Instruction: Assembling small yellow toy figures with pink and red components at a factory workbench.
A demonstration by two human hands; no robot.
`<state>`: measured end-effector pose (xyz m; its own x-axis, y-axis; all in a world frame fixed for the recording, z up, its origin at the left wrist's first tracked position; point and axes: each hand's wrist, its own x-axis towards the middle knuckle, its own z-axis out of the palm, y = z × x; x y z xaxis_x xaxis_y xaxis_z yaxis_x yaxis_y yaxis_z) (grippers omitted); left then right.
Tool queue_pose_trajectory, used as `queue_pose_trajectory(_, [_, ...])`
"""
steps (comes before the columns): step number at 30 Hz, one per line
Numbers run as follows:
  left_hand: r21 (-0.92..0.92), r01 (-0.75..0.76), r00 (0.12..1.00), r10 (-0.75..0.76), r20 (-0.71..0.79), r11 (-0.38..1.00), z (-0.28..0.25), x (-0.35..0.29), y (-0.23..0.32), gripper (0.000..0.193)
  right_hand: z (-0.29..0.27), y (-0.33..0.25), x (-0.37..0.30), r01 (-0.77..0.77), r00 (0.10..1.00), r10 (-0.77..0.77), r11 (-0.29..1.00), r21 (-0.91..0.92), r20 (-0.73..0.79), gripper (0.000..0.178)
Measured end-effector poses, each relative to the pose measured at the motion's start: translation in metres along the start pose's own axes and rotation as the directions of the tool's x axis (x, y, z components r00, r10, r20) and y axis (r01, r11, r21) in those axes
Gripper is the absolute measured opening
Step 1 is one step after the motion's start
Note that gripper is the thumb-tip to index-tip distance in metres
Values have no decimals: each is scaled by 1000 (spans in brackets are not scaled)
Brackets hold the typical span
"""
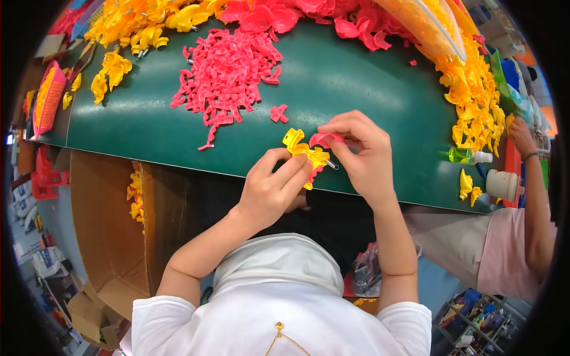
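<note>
A yellow molded plastic part is gripped between the fingers and thumb of my left hand, just over the front edge of the green table. A small metal pin sticks out of its right side, and some pink plastic shows beneath it. Between the thumb and fingers of my right hand is a curved pink plastic piece, held close above the yellow part. Whether the two pieces touch, I cannot tell.
Small pink parts lie heaped beyond my hands. Yellow parts and larger pink shells ring the table. At the right stand a green spray bottle, a white cup and a co-worker's arm. A cardboard box stands lower left.
</note>
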<state>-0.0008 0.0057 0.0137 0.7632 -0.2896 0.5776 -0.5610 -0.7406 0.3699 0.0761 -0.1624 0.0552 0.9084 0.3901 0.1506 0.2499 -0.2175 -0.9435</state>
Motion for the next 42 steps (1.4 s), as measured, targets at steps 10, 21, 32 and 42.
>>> queue_pose_trajectory(10, [15,-11,1000,11,-7,1000,1,2,0,45,22,13,-11,230,954,-288,884,-407,-87,13])
queue_pose_trajectory(21, [25,-34,998,35,-53,999,4,1,-5,35,8,2,-13,246,969,-236,918,-311,71,17])
queue_pose_trajectory(32, [62,-83,996,82,17,995,2,5,-1,28,-15,4,-5,-29,983,43,996,-79,180,24])
queue_pose_trajectory(42, [81,-114,990,120,-69,990,10,8,1,31,5,17,-36,160,982,-175,971,-179,-70,24])
